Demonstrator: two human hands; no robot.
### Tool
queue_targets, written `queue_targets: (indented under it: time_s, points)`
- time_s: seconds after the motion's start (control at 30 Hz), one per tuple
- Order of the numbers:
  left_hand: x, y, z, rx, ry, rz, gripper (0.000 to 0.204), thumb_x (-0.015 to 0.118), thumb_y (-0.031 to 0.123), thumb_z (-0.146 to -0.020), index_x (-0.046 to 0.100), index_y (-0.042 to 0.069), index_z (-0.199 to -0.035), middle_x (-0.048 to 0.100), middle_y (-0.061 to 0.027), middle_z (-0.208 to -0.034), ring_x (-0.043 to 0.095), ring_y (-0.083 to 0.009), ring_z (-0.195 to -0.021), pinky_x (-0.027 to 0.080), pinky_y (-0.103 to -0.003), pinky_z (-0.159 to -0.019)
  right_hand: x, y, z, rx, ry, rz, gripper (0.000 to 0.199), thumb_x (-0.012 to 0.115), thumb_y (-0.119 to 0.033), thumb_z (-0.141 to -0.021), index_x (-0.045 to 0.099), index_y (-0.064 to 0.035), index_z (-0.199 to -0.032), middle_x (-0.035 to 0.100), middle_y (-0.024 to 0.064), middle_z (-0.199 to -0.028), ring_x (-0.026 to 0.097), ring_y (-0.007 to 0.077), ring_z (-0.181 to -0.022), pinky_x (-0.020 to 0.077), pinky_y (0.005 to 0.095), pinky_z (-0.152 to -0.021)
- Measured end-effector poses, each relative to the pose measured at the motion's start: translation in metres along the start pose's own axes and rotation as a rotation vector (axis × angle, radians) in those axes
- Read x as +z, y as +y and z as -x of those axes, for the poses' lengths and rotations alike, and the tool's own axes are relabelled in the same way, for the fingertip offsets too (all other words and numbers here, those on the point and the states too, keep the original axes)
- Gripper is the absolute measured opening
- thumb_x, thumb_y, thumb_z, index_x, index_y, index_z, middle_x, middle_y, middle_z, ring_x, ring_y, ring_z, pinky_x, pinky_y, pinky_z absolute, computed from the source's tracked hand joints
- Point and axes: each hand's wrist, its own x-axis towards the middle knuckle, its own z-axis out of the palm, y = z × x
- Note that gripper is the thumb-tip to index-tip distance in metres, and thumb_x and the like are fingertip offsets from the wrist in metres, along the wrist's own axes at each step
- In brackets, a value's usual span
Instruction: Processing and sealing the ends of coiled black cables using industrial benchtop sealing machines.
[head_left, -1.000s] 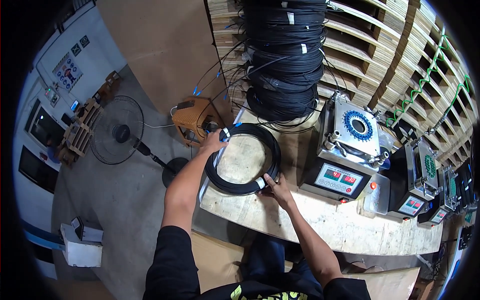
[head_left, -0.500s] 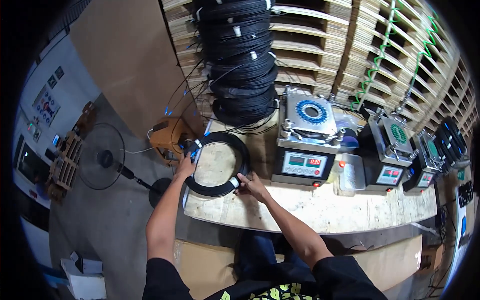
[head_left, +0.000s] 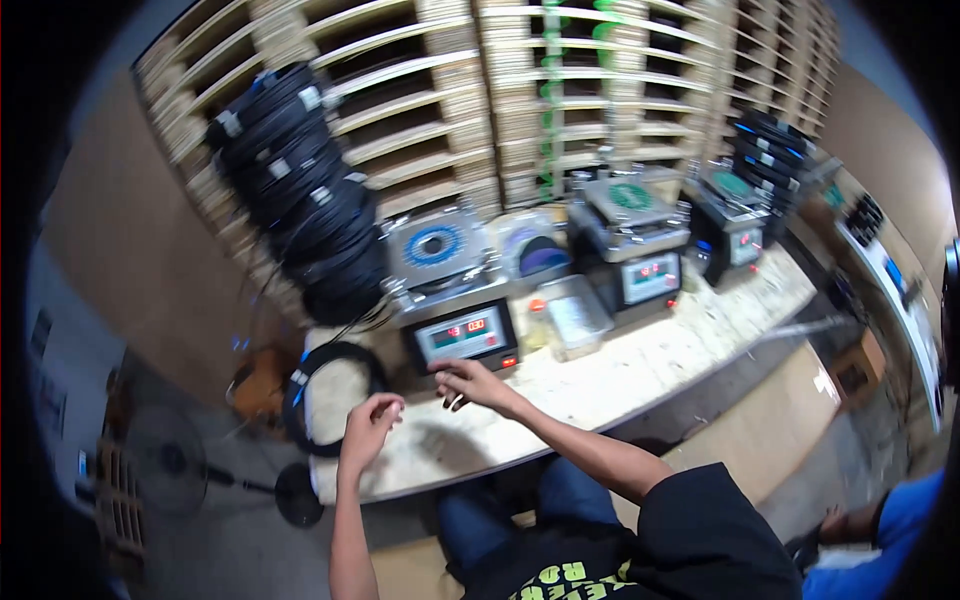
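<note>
My left hand is raised over the front left of the wooden bench, fingers loosely bent, with nothing visible in it. It is nearest to a black cable coil lying flat on the bench's left end, apart from it. In front of the nearest black machine, my right hand hovers with its fingers apart and holds nothing. This machine has a metal top plate with a blue ring of small parts and a lit red display. Motion blurs the picture somewhat.
A tall stack of black cable coils stands behind the flat coil. Rightward are a clear plastic tray and two similar machines with green rings. A standing fan is at left. Another person's blue sleeve shows at lower right.
Both hands have let go of the cable coil and moved to the right of it. The view has swung right, bringing another person into the lower right.
</note>
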Motion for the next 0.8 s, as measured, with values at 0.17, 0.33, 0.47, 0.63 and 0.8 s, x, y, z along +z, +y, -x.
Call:
queue_targets:
  time_s: [0.17,0.33,0.47,0.63,0.8]
  points:
    - [0.081,0.072,-0.03,0.008,-0.307,0.279,0.024,0.061,0.017,-0.1,0.065,-0.001,-0.117,0.07,-0.0066,-0.106,0.069,-0.015,-0.092,0.053,-0.028,-0.079,-0.076,-0.034,0.087,-0.102,0.085,0.08,0.035,0.055,-0.026,-0.105,0.058,-0.0051,-0.133,0.069,0.0068,-0.092,0.067,0.0126,-0.081,0.0565,0.028,-0.07]
    - [0.101,0.145,-0.089,0.005,-0.616,0.346,0.031,0.062,0.009,-0.099,0.059,-0.001,-0.128,0.068,-0.0074,-0.116,0.067,-0.0163,-0.103,0.051,-0.031,-0.094,-0.161,-0.087,0.163,-0.13,0.248,0.212,0.032,0.053,-0.019,-0.105,0.059,-0.0022,-0.132,0.068,0.0066,-0.094,0.066,0.0114,-0.082,0.0541,0.0263,-0.071]
    - [0.102,0.208,-0.137,0.025,-0.741,0.174,0.036,0.062,0.012,-0.099,0.057,0.0,-0.133,0.067,-0.0079,-0.116,0.065,-0.0137,-0.105,0.05,-0.029,-0.096,-0.215,-0.142,0.194,-0.117,0.432,0.304,0.031,0.053,-0.018,-0.105,0.06,-0.0021,-0.13,0.069,0.0054,-0.096,0.066,0.01,-0.084,0.0535,0.0256,-0.073]
    - [0.109,0.274,-0.199,0.072,-0.901,-0.035,0.037,0.059,0.015,-0.101,0.057,0.003,-0.136,0.068,-0.0085,-0.116,0.063,-0.0116,-0.097,0.052,-0.029,-0.088,-0.261,-0.197,0.208,-0.223,0.652,0.321,0.03,0.057,-0.019,-0.103,0.063,-0.0037,-0.127,0.066,0.0017,-0.089,0.06,0.0071,-0.075,0.0528,0.0243,-0.07]
    - [0.129,0.357,-0.256,0.282,-1.039,-0.161,0.035,0.06,0.018,-0.102,0.059,0.001,-0.133,0.068,-0.0085,-0.117,0.063,-0.0124,-0.099,0.051,-0.029,-0.089,-0.266,-0.245,0.254,-0.163,0.902,0.36,0.032,0.055,-0.02,-0.102,0.062,-0.0021,-0.128,0.069,0.0044,-0.092,0.065,0.0087,-0.079,0.0517,0.0234,-0.069]
